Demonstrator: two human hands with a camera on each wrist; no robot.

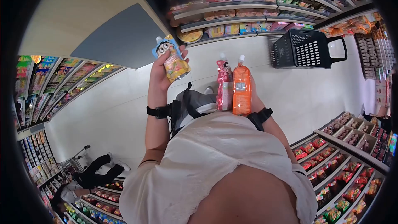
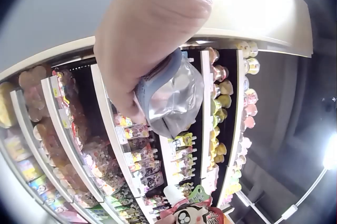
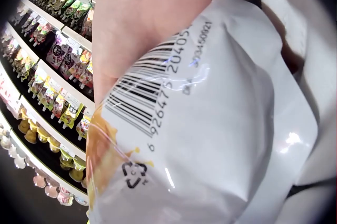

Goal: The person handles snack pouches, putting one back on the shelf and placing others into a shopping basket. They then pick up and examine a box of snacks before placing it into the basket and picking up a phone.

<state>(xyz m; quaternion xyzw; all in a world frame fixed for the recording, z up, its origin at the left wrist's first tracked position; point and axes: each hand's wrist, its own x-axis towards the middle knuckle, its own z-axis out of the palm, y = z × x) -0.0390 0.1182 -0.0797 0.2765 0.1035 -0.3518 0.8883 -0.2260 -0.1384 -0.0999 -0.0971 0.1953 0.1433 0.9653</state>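
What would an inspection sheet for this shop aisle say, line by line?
Surface: pale floor; no worktop seen.
Job's things: blue-and-yellow pouch, orange pouch, red pouch.
Clutter: dark basket on the floor.
Hands: left hand grips the blue-and-yellow pouch; right hand holds the orange pouch, fingers mostly hidden; its hold on the red pouch cannot be told.
Cables: nothing seen.
Surroundings: stocked shelves; another person near a cart.

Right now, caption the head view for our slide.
Among shelves, left hand grips a blue-topped pouch, right hand an orange pouch.
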